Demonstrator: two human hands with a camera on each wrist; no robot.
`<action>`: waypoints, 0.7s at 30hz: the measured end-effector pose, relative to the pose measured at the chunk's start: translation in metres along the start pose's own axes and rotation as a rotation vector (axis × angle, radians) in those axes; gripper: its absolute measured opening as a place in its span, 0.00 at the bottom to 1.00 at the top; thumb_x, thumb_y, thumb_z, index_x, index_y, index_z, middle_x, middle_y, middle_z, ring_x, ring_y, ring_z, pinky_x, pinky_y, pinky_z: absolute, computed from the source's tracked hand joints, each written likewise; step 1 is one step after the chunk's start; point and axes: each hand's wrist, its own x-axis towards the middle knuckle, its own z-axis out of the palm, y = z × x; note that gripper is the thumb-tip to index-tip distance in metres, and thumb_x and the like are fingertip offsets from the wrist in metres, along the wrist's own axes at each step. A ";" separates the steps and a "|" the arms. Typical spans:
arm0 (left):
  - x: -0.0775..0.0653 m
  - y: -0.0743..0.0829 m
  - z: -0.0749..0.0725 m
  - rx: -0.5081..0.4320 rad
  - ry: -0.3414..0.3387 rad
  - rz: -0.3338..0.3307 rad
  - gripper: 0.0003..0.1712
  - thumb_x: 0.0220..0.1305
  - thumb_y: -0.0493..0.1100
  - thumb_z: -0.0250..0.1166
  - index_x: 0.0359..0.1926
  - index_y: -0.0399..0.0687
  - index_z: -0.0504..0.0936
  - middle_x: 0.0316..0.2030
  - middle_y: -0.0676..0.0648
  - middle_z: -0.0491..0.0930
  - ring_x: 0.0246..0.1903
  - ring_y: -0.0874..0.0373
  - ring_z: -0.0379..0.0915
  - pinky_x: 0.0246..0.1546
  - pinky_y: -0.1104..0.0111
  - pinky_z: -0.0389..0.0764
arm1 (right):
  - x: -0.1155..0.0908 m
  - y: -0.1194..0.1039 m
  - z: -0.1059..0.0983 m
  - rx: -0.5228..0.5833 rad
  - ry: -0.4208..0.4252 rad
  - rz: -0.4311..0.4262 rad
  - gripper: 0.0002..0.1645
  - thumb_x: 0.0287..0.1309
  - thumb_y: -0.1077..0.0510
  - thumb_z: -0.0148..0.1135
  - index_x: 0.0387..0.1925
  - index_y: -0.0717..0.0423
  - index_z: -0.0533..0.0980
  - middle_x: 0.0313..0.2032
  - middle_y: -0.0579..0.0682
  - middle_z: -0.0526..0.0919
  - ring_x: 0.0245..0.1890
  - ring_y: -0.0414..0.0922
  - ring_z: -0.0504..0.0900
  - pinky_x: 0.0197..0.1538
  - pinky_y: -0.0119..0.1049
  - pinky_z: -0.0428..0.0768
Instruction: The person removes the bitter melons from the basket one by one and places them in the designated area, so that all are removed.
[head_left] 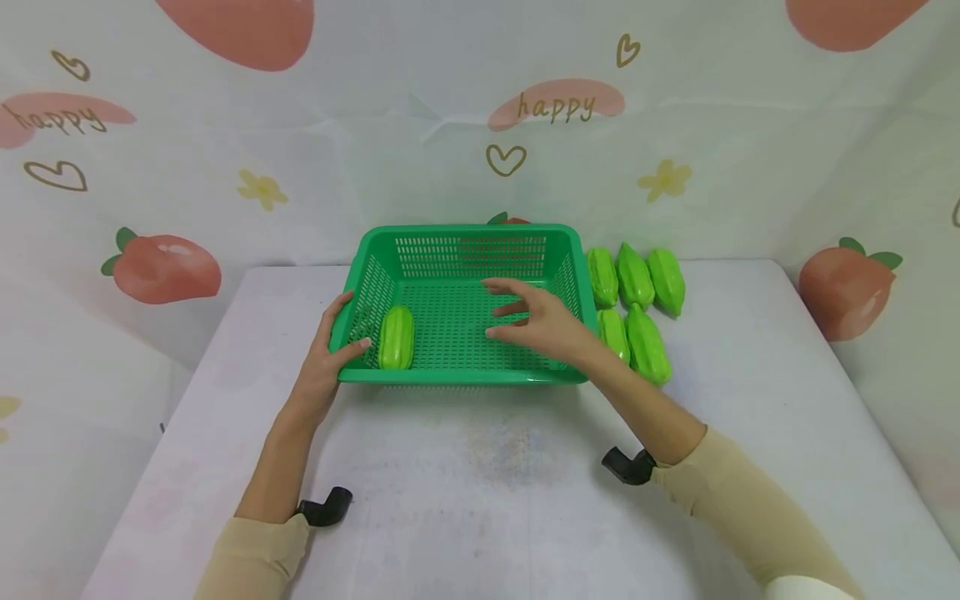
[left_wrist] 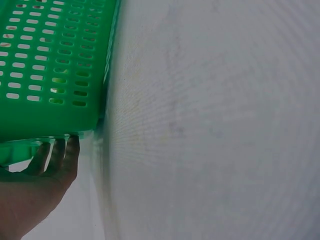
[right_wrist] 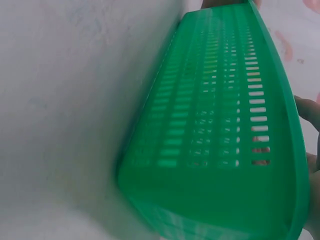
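Observation:
A green plastic basket (head_left: 465, 377) with slotted walls stands on the table. Inside it, near the left wall, lies one glossy light-green star fruit (head_left: 396, 337), lengthwise front to back. My left hand (head_left: 330, 358) grips the basket's left rim, thumb on the inner side and fingers outside. In the left wrist view, the fingers of that left hand (left_wrist: 47, 175) touch the basket's edge (left_wrist: 50, 117). Over the right half of the basket hovers my right hand (head_left: 543, 325), its fingers spread apart and holding nothing. The right wrist view shows the basket's slotted front wall (right_wrist: 210, 190), with parts of the right hand at the frame's edge.
Right of the basket several more star fruits (head_left: 636, 279) lie in two rows, close to its wall; my right forearm partly covers one. The white table (head_left: 450, 500) meets a printed cloth backdrop (head_left: 420, 108) behind the basket. Black wrist mounts (head_left: 326, 507) stick out from both sleeves.

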 end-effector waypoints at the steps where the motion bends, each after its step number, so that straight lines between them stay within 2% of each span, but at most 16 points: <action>1: 0.000 0.000 0.000 0.000 0.000 0.000 0.43 0.72 0.43 0.58 0.77 0.74 0.46 0.77 0.51 0.41 0.72 0.50 0.43 0.68 0.52 0.51 | 0.001 0.000 0.002 0.005 -0.001 0.001 0.40 0.59 0.58 0.70 0.71 0.46 0.65 0.68 0.46 0.69 0.61 0.54 0.75 0.56 0.42 0.78; 9: 0.000 0.001 0.001 -0.011 0.001 0.000 0.43 0.72 0.41 0.57 0.78 0.73 0.46 0.77 0.51 0.42 0.72 0.50 0.43 0.68 0.52 0.50 | 0.015 -0.001 0.016 -0.005 -0.019 0.030 0.41 0.58 0.57 0.71 0.71 0.43 0.65 0.67 0.45 0.69 0.60 0.50 0.77 0.52 0.41 0.80; 16: 0.000 0.001 0.001 -0.004 0.004 -0.015 0.43 0.72 0.41 0.57 0.77 0.75 0.47 0.77 0.51 0.42 0.72 0.50 0.44 0.67 0.54 0.53 | 0.029 -0.007 0.028 -0.074 -0.045 0.062 0.42 0.60 0.53 0.70 0.73 0.40 0.63 0.69 0.47 0.68 0.59 0.47 0.78 0.51 0.44 0.80; 21: -0.001 0.002 0.001 -0.002 0.005 -0.013 0.43 0.72 0.42 0.57 0.77 0.75 0.46 0.77 0.51 0.42 0.72 0.49 0.44 0.67 0.54 0.53 | 0.039 -0.011 0.037 -0.095 -0.061 0.069 0.42 0.60 0.54 0.70 0.73 0.43 0.63 0.69 0.48 0.68 0.59 0.48 0.78 0.51 0.43 0.79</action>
